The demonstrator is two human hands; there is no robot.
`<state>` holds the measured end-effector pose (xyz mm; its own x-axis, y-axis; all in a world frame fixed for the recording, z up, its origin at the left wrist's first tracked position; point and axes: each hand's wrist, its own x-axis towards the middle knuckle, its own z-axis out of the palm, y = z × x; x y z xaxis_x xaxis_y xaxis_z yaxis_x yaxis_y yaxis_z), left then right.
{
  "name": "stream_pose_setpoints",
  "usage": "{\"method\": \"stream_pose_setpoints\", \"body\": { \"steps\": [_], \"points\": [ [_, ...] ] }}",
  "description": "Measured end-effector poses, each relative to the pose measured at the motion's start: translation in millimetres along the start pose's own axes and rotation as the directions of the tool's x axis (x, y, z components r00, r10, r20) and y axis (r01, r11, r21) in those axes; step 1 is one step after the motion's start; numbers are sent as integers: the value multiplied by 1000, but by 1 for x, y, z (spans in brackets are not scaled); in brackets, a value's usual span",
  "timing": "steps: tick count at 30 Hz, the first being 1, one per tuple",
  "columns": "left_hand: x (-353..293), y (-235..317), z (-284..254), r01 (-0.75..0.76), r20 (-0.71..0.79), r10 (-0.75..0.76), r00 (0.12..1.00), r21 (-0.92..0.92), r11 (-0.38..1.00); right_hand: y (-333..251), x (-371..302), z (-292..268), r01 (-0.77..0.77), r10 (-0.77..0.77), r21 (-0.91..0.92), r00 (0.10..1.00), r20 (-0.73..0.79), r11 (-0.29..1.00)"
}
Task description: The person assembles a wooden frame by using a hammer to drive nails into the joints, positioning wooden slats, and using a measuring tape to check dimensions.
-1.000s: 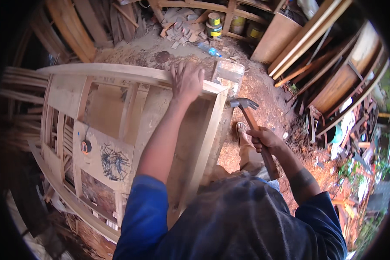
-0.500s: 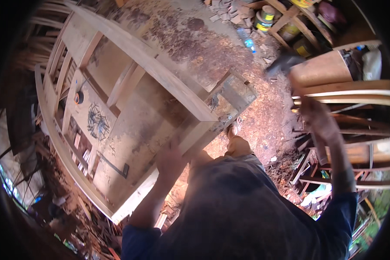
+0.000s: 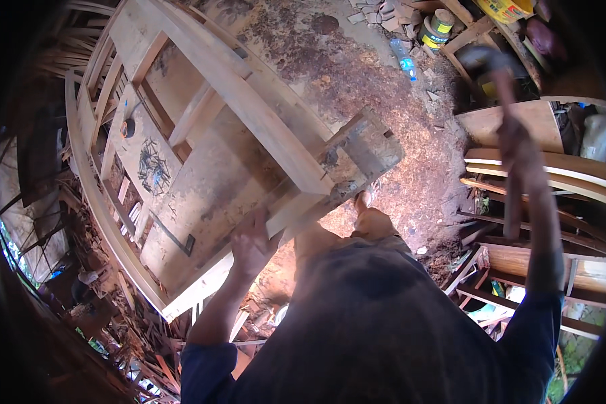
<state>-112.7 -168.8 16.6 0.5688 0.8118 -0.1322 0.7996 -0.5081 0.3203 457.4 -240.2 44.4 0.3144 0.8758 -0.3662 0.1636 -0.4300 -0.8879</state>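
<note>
Apparently you are working at a hammering step. Your right hand is gripping a hammer by its wooden handle, holding it up and well out to the right of your left hand; the head is showing blurred beyond your fist. Your left hand is resting at the near end of a pale wooden frame, fingers on the edge. Cannot tell how tightly they are closing, or whether they are pinching a nail.

The frame is lying ahead of your left hand and stretching off to its left, one corner sitting just to the right of your fingers. Past that corner, a worn table is sticking out. Farther left of the same hand, a heap of nails is lying on a flat panel, with a roll of tape beyond it and a dark try square nearer your fingers.

Hammer and frame are standing well apart. Judging by the pose, the next move is calling for a controlled downstroke, face landing flat, left hand steadying the timber and fingers keeping clear. Exact striking point: not showing, so aim is needing care.
</note>
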Motion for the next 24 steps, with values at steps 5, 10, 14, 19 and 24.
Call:
{"method": "stream_pose_setpoints", "body": {
  "steps": [5,10,14,19,24],
  "points": [
    [1,-3,2,-14,-13,14,1000,5,1000,44,22,62,-164,29,-297,910,-413,941],
    [-5,-5,0,56,31,-57,998,16,998,20,-57,131,-121,253,-283,831,496,951],
    [-19,-10,4,67,-21,-67,998,16,998,-9,-18,28,-398,390,-20,907,-156,917],
    [-8,-5,4,67,31,-68,997,31,997,73,-25,104,-225,101,-275,910,-403,935],
    [-17,-12,7,105,64,-109,992,63,992,-10,-79,147,-127,428,-601,815,391,789]
  ]
}}
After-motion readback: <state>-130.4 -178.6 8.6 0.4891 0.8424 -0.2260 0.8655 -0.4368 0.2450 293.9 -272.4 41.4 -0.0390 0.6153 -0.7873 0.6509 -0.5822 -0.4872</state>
